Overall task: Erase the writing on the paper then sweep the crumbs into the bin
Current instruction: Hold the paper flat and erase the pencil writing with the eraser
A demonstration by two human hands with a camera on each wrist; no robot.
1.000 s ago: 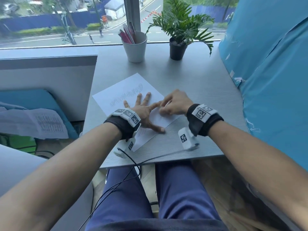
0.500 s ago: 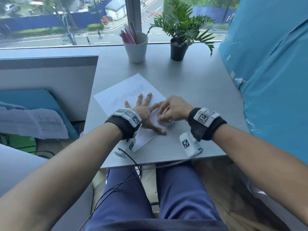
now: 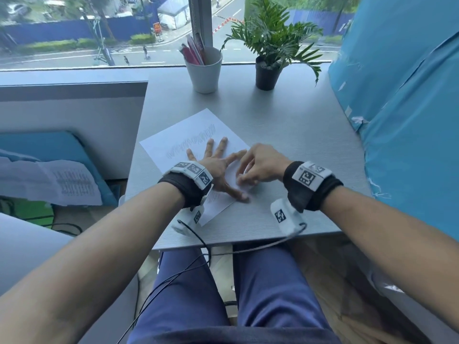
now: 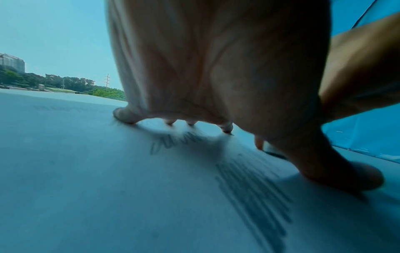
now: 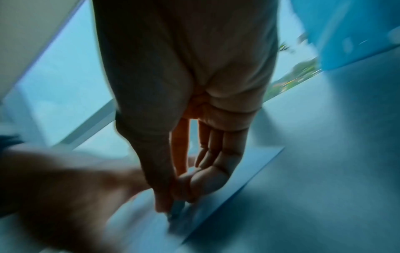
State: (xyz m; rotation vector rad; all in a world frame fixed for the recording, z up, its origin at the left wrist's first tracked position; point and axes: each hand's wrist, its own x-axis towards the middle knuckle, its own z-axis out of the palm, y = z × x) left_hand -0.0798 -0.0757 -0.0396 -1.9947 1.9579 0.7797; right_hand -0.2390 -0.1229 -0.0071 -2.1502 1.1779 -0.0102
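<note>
The paper point(image 3: 198, 135) lies turned at an angle on the near left part of the table point(image 3: 298, 135), its near corner close to the table's front edge. The left hand point(image 3: 216, 167) lies spread flat on the sheet's near half, fingertips on the paper and the lines of writing point(image 3: 191, 141) just beyond them. The right hand point(image 3: 260, 165) sits just right of it, over the sheet's right edge, its fingertips down on the paper between the left thumb and forefinger. At the table's far edge, by the window, a cup of pens point(image 3: 205, 70) stands left of a potted plant point(image 3: 268, 70). Another sheet point(image 3: 62, 182) lies lower down, left of the table.
</note>
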